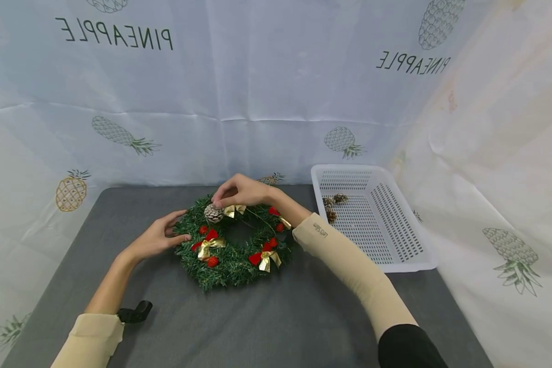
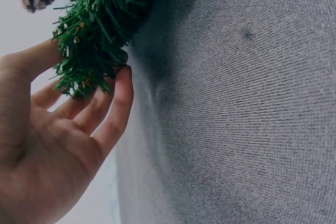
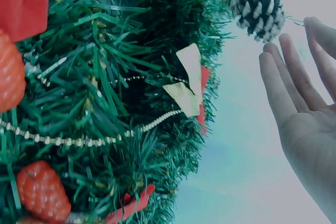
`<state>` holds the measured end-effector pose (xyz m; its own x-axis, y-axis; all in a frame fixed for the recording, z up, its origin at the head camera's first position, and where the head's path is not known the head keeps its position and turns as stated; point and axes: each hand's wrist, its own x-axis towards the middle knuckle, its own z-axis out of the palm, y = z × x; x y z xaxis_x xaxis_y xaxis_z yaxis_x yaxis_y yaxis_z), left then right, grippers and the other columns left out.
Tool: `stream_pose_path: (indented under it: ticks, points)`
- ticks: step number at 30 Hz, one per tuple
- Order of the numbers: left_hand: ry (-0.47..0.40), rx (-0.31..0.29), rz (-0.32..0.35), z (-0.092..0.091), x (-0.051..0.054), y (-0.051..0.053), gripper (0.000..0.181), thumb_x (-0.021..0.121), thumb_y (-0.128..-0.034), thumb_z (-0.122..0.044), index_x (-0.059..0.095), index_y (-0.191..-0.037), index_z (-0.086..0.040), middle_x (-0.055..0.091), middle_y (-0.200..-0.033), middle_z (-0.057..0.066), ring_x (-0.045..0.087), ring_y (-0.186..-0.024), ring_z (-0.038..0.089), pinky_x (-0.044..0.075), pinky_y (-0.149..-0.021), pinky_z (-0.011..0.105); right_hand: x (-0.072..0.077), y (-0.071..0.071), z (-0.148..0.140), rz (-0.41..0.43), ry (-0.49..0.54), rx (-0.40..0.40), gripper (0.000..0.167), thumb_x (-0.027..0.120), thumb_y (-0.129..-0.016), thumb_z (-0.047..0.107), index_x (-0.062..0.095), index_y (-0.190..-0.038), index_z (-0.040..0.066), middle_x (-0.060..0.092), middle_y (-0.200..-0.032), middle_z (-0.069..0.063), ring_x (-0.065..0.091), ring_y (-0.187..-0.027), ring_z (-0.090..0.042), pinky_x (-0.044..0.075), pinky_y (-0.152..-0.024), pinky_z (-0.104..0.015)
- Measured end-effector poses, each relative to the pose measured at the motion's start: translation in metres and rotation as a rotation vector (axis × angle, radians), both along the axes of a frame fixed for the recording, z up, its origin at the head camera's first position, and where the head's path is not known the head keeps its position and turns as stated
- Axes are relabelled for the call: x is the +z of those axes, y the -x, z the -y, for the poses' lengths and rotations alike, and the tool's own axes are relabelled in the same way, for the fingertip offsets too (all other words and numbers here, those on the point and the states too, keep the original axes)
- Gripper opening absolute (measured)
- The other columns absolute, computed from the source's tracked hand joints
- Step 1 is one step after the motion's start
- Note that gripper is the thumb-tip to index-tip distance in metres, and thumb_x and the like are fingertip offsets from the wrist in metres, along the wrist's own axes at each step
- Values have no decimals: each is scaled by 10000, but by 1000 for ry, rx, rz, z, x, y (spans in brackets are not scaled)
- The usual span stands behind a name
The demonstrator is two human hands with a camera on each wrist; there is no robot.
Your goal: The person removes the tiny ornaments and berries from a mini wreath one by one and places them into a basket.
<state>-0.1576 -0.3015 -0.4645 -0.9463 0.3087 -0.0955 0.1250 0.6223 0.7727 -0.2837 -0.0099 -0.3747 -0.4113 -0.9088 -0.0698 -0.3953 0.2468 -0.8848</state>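
Observation:
A green wreath (image 1: 230, 263) with gold and red bows, red berries and a bead string lies on the grey table. My left hand (image 1: 158, 237) grips its left edge; in the left wrist view the fingers of that hand (image 2: 68, 129) curl under the greenery (image 2: 94, 35). At the wreath's upper left, my right hand (image 1: 243, 191) holds a white-tipped pinecone (image 1: 213, 213). The right wrist view shows the pinecone (image 3: 258, 14) by a thin wire loop at the fingertips of my right hand (image 3: 304, 93), beside the wreath's edge.
A white perforated basket (image 1: 372, 220) stands at the right of the grey table (image 1: 285, 317), with several small pinecones (image 1: 331, 216) in its left part. A pineapple-print curtain (image 1: 267, 92) hangs behind the table. A black strap (image 1: 135, 312) is at my left wrist.

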Motion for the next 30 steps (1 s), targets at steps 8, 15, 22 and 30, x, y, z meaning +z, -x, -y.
stream_pose_path:
  ticks: [8, 15, 22, 30]
  points:
    - [8, 6, -7, -1, 1, 0, 846, 741, -1055, -231, 266, -1683, 78, 267, -1698, 436, 340, -1510, 688, 442, -1138, 787, 11, -6, -17, -12, 11, -7, 191, 685, -1067, 57, 784, -1192, -49, 738, -1359, -230, 754, -1208, -249, 622, -1067, -360]
    - [5, -3, -8, -2, 1, 0, 840, 737, -1057, -227, 267, -1681, 81, 268, -1694, 441, 333, -1513, 688, 433, -1144, 790, 25, -13, -39, -23, 61, -7, 149, 690, -1063, 51, 788, -1136, -34, 728, -1382, -225, 734, -1253, -250, 617, -1068, -373]
    - [0, -7, -10, -1, 2, 0, 842, 737, -1057, -220, 261, -1683, 80, 259, -1700, 437, 329, -1511, 694, 437, -1141, 789, 38, -16, -63, -28, 128, -40, 120, 695, -1052, 25, 793, -1093, -30, 695, -1389, -307, 746, -1230, -262, 634, -1048, -413]
    - [16, -12, -16, 0, 1, 0, 847, 743, -1052, -217, 261, -1683, 81, 269, -1690, 445, 349, -1492, 703, 451, -1122, 790, 49, -18, -95, -69, 129, -108, 131, 698, -1056, 53, 813, -1103, 13, 731, -1376, -200, 728, -1261, -254, 628, -1057, -403]
